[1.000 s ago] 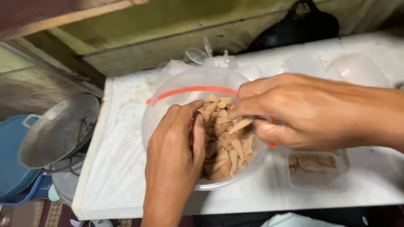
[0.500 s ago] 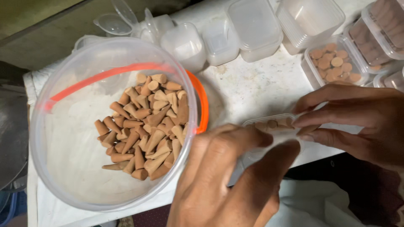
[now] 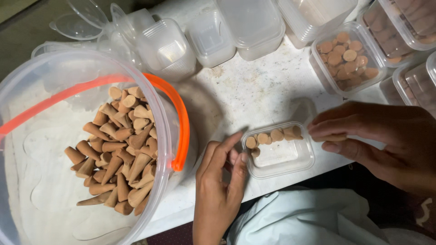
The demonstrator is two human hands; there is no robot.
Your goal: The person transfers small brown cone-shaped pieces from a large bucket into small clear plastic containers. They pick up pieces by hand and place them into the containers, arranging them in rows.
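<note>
Left hand (image 3: 222, 181) and right hand (image 3: 386, 140) flank small clear box (image 3: 279, 152) of cones

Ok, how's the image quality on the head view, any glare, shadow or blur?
Head view: sharp and evenly lit; soft shadows on the white table beside the bucket and above the right hand; mild glare on the clear lids; the cones are crisp, frame edges slightly soft.

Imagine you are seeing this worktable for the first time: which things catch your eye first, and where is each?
The big clear bucket with an orange handle fills the left side, holding a heap of brown cones. At lower centre, the left hand and right hand flank a small clear box with one row of cones. Along the top edge sit empty clear boxes, and a filled box at the right.
</note>
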